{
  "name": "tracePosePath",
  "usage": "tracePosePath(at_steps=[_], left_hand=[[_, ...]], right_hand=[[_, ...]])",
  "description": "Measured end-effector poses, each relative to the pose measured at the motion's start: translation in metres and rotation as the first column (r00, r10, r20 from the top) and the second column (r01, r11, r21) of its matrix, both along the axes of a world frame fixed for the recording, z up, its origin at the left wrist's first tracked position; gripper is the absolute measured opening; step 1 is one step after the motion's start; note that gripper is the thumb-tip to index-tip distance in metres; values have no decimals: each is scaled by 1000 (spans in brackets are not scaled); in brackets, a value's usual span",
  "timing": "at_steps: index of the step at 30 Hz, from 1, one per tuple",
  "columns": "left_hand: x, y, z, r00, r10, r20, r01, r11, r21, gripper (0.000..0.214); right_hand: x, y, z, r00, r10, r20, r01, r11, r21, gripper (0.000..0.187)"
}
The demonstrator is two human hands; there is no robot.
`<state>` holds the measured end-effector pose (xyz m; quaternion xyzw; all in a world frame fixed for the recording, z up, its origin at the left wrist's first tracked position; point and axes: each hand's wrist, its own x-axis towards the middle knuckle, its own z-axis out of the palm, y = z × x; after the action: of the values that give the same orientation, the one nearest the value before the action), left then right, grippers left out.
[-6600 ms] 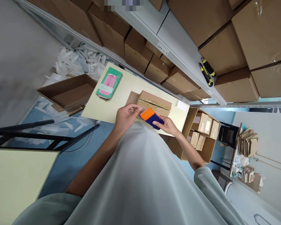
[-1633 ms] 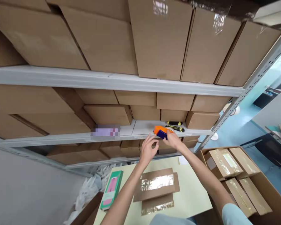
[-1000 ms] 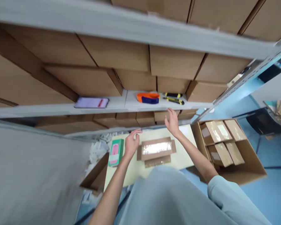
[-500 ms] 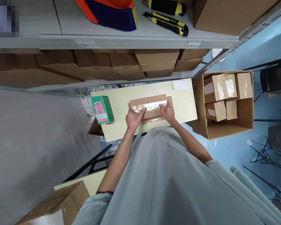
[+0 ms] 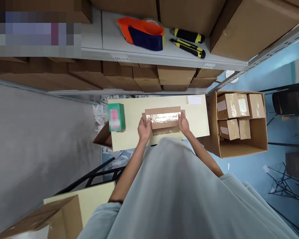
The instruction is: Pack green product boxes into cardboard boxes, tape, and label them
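Observation:
A flat brown cardboard box [image 5: 164, 124] with shiny clear tape along it lies before me, over a pale yellow table [image 5: 129, 139]. My left hand [image 5: 144, 128] grips its left end, thumb on top and fingers at the side. At the opposite end my right hand [image 5: 183, 122] holds the box the same way. Whether the box rests on the tabletop or is slightly lifted, I cannot tell. A green box with a pink panel [image 5: 119, 117] stands at the table's left end. Near the back right edge lies a white label sheet [image 5: 194, 100].
An open carton [image 5: 243, 151] with several taped boxes stands right of the table. Above, a grey shelf [image 5: 139, 54] bears an orange-and-blue tape dispenser [image 5: 147, 36] and yellow-black utility knives [image 5: 189, 46]. Another open carton [image 5: 67, 215] sits at lower left.
My view has tilted, showing more of the shelf. Both hands have shifted outward from the top of the taped box to its two ends.

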<state>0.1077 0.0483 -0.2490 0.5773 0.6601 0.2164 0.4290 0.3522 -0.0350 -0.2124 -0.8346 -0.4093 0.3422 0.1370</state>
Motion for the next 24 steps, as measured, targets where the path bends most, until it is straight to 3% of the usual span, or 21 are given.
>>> tracePosePath(at_steps=[3,6,11,14,17,19,24], left_hand=[[8,-4,7,987,130,-92,-129,991,16,60],[9,-6,17,989,115,-92,-112,993,42,46],[-19,-11,43,994,100,49,-107,972,207,44],[-42,-21,51,981,98,169,-137,961,241,49],[-58,-31,40,962,74,263,-121,978,169,56],[-65,-36,25,960,36,278,-55,997,59,58],[-78,-40,-10,982,-69,175,105,973,-205,50]], right_hand=[[-8,3,-7,990,-98,102,88,991,98,71],[-14,3,-7,978,-160,137,128,968,215,65],[-9,-15,22,985,-132,109,71,893,444,52],[-7,-34,40,994,-105,24,76,848,524,49],[-12,-54,39,995,-70,-69,96,839,536,53],[-17,-66,28,990,-54,-127,110,865,489,58],[-22,-83,-9,980,-62,-192,93,983,159,59]])
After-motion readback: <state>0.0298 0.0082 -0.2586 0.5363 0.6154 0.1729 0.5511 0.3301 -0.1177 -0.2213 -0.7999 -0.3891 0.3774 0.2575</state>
